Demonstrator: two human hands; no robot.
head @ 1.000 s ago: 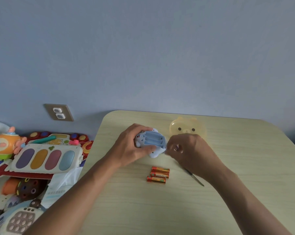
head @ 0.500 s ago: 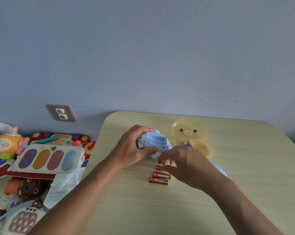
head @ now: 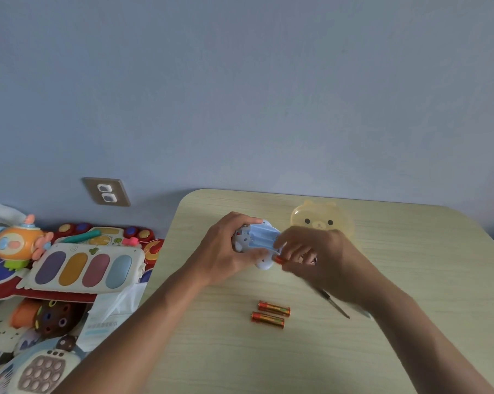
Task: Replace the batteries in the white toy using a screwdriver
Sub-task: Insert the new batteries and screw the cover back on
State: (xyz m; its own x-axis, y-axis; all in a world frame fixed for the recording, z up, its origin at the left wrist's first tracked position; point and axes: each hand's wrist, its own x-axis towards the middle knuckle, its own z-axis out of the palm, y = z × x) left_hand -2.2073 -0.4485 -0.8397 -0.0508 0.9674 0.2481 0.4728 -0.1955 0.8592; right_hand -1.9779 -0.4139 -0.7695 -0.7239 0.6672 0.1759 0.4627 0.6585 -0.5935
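Observation:
My left hand (head: 225, 251) grips the white toy (head: 258, 243) above the table, its pale blue battery bay facing up and uncovered. My right hand (head: 316, 257) pinches an orange battery (head: 278, 259) at the toy's right edge, beside the bay. Two more orange batteries (head: 270, 314) lie side by side on the table in front of the toy. A screwdriver (head: 335, 305) lies on the table under my right forearm, its handle hidden by the arm.
A translucent yellow bear-face case (head: 321, 220) sits behind my right hand on the wooden table (head: 425, 265). Left of the table is a heap of toys, among them a keyboard toy (head: 83, 268). A wall socket (head: 107, 192) is on the wall.
My right hand reached down to the three batteries, picked one up and brought it to the toy's open bay. Two batteries remain on the table. My left hand kept hold of the toy.

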